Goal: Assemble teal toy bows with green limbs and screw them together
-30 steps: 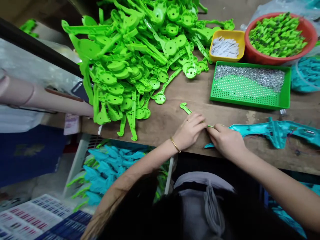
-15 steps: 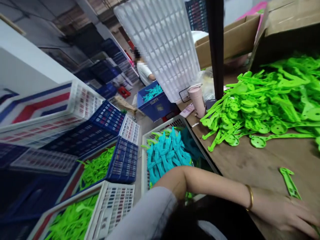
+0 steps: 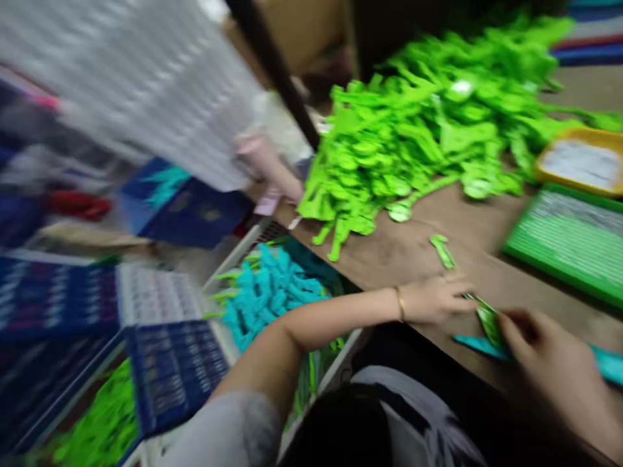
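Note:
My right hand (image 3: 559, 360) pinches a light green plastic piece (image 3: 490, 324) over the front of the table. At the piece's upper left end, the fingers of my left hand (image 3: 435, 299) are drawn together, with a gold bracelet at the wrist. A small dark, shiny bit shows at those fingertips, too blurred to name. Under the hands lies a teal plastic piece (image 3: 479, 346), partly hidden by my right hand; more teal (image 3: 608, 365) shows to the right. A single short green piece (image 3: 442, 251) rests on the table behind my left hand.
A big heap of bright green plastic parts (image 3: 413, 130) covers the table's back. At right are a green ridged tray (image 3: 574, 243) and a yellow tray (image 3: 540, 167) with whitish contents. A pink cup (image 3: 270, 167) stands left. Beside the table, a crate (image 3: 221, 266) holds teal and green parts.
The view has swung to the right and down. My right hand and the green piece in it have come into sight, along with the trays. The stacked crates have slid leftward, partly out of view.

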`<act>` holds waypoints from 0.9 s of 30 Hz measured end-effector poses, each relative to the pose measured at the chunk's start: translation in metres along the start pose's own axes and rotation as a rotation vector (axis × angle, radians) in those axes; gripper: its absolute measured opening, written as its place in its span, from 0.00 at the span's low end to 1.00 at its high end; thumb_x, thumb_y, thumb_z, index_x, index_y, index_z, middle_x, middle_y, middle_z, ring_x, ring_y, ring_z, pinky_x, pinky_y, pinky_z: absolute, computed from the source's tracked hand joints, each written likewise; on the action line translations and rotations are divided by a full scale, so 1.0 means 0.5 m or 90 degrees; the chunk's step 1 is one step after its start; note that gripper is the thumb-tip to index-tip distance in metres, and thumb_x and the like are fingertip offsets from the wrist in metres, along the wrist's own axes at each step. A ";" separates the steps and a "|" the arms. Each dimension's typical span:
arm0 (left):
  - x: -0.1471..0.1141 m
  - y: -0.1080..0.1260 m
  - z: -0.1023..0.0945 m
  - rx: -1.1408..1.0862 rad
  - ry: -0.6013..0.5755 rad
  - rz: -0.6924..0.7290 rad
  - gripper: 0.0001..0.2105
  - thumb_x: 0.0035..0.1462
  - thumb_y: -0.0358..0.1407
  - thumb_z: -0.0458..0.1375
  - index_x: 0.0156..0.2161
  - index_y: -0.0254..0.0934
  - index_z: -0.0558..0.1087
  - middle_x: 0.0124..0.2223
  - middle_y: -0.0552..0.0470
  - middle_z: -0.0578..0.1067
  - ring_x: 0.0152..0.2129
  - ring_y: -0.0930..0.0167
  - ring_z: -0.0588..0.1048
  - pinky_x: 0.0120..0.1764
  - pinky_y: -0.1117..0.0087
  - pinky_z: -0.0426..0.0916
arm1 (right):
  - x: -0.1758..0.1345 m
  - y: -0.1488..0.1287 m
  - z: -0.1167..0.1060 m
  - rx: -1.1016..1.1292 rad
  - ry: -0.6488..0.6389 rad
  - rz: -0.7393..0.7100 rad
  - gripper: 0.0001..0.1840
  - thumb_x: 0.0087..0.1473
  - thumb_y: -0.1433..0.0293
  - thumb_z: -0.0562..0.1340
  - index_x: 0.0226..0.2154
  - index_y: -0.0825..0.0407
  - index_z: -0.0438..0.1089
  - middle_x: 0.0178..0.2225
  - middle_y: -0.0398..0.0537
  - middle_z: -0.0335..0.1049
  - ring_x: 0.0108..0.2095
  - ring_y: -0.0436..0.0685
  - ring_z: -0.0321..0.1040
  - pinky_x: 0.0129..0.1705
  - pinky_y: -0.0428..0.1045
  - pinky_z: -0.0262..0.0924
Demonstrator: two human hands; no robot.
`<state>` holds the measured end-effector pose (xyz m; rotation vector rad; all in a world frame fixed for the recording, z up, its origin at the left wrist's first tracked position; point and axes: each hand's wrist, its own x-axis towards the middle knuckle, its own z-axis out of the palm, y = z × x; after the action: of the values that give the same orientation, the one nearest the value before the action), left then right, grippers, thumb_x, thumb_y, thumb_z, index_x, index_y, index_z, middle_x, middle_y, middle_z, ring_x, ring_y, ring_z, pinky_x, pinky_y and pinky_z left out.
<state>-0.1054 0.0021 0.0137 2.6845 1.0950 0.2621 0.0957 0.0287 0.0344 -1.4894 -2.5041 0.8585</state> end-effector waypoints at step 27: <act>-0.007 -0.014 0.026 -0.080 0.189 0.026 0.12 0.61 0.26 0.50 0.48 0.31 0.71 0.50 0.39 0.71 0.54 0.60 0.67 0.56 0.50 0.68 | -0.045 0.030 -0.057 0.007 0.050 0.215 0.05 0.53 0.66 0.61 0.32 0.49 0.71 0.26 0.42 0.72 0.26 0.52 0.65 0.29 0.47 0.51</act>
<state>-0.1092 0.0026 -0.0011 2.6136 1.0616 0.7318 0.1295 0.0269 0.0547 -1.9371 -2.2228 0.8352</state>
